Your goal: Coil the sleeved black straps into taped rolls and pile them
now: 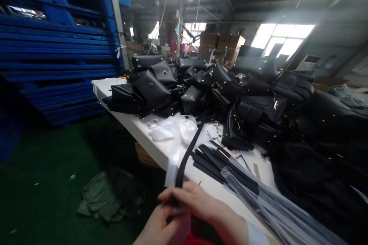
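Low in the view, my two hands meet close together. My right hand is closed around a long black strap, which runs from the fingers up across the table. Just below it, my left hand is also closed, gripping a strip of clear plastic film beside the strap. Farther up, the film joins a crumpled heap of clear plastic. To the right of my hands lies a bundle of black straps, partly inside clear plastic sleeves. Blur hides how the fingertips hold the strap end.
A large pile of black handbags with metal fittings covers the far and right side of the white table. Blue pallets are stacked at left. A crumpled green sack lies on the green floor. Cardboard boxes stand behind.
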A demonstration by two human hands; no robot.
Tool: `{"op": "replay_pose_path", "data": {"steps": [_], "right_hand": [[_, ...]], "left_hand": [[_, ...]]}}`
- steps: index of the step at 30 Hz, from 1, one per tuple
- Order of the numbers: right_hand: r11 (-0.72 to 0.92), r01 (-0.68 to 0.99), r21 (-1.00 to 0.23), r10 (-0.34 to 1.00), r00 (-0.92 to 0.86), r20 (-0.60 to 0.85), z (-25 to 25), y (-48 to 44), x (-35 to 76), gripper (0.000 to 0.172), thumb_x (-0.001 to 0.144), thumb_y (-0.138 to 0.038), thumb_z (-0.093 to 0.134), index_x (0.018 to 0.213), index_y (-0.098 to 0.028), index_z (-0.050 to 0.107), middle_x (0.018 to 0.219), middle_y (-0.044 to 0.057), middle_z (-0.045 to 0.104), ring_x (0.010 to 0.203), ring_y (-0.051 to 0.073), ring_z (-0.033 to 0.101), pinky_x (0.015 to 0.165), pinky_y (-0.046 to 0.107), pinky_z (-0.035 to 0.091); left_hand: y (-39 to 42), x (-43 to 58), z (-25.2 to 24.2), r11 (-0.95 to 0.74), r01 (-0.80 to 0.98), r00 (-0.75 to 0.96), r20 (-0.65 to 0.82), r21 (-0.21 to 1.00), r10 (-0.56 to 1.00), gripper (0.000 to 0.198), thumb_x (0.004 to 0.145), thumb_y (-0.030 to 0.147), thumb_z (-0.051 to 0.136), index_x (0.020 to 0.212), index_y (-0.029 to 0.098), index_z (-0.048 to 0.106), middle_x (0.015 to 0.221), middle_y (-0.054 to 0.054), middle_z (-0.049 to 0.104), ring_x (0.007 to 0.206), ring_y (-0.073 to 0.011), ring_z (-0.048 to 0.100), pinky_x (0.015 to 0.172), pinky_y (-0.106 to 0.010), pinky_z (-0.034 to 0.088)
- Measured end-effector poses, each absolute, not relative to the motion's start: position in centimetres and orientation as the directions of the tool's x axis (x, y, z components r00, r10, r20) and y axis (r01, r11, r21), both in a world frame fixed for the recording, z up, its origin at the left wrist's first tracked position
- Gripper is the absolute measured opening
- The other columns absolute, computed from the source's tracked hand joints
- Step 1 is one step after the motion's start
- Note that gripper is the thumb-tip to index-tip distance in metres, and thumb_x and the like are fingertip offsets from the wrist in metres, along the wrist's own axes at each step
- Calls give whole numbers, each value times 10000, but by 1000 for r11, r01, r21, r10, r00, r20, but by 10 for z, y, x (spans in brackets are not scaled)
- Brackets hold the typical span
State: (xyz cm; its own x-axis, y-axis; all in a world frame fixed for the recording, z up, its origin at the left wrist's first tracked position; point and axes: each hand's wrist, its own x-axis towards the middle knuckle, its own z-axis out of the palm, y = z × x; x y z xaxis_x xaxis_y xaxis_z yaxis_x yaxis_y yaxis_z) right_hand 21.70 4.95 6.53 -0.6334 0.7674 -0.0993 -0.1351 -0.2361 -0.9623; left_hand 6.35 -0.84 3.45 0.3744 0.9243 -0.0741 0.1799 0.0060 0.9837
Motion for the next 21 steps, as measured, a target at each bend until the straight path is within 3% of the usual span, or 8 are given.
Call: {"op": "replay_pose_path", "data": {"steps": [2,3,5,7,10,14,18,21], "right_hand": [[-249,-72,-966,685,-718,-122,73,46,215,433,797,-527,685,1062,-190,743,1040,85,730,972,233,664,881,346,483],[-266,-105,-958,736,-664,-131,77,50,215,456,777,-532,702,1071,-184,736,1029,93,732,953,234,670,870,346,487],[-256,-210,-944,891,-430,-146,82,66,216,500,745,-573,712,1021,-157,738,950,109,738,885,230,681,857,355,490],[-187,-267,-945,964,-237,-124,82,82,214,539,749,-631,675,944,-133,740,879,123,737,850,230,682,875,372,483],[-187,-218,-958,945,-307,-114,71,89,210,538,770,-655,638,896,-143,744,833,100,739,844,229,681,881,369,484],[-320,-93,-943,871,-419,-255,50,92,218,386,727,-560,729,837,-190,749,741,16,728,760,200,677,731,303,521],[-326,-52,-944,923,-234,-306,55,155,253,255,701,-361,803,788,-140,709,668,31,701,588,142,640,542,228,473],[-306,-64,-950,950,41,-309,66,227,284,153,819,-275,713,862,-137,663,782,44,702,582,95,618,502,180,442]], "left_hand": [[-11,62,29,1,177,361,-66,984,930,280,809,454,652,844,204,774,879,-71,710,859,-232,639,832,-309,519],[-13,61,27,-11,193,356,-60,981,932,307,807,480,649,798,200,772,848,-67,692,804,-210,631,775,-280,522],[-15,61,25,-48,253,360,-48,966,932,403,825,521,616,655,176,736,769,-50,626,680,-153,579,642,-222,487],[-16,62,28,-81,292,376,-36,953,926,452,842,535,591,612,166,713,739,-35,578,634,-125,541,591,-200,448],[-13,63,37,-108,296,345,-1,949,938,448,861,532,570,640,175,726,766,-42,598,685,-146,572,650,-213,468],[-2,51,40,-115,284,228,49,952,972,357,839,521,605,753,222,779,920,-71,701,879,-225,638,852,-282,502],[14,24,26,10,289,69,-31,957,997,348,800,546,637,805,236,796,945,-79,739,922,-265,668,903,-325,514],[21,12,15,8,285,40,-20,959,999,378,766,582,653,784,234,798,923,-77,744,943,-273,670,918,-322,516]]}}
